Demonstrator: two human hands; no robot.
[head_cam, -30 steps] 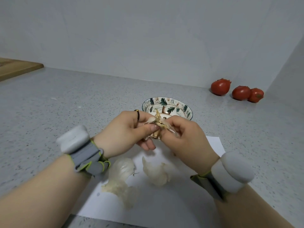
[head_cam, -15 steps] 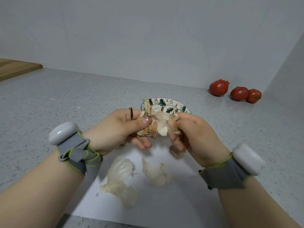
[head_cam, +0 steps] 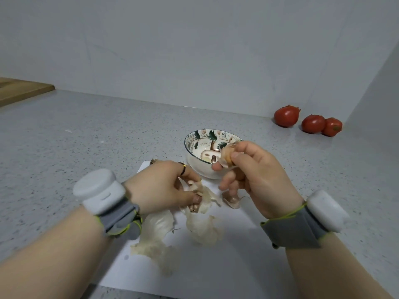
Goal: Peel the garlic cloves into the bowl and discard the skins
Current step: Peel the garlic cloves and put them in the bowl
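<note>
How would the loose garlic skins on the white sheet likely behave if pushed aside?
The garlic skins look thin, curled and translucent, so probably very light and floppy, crumpling rather than sliding as one. Their ragged edges suggest they tear or flake easily. Lying loose on the smooth white sheet, they would likely scatter at a light sweep.

One wide-angle view is taken from the head, aimed forward and down at the counter (head_cam: 86,147); the left hand (head_cam: 159,186) and right hand (head_cam: 257,175) are framed close below.
</note>
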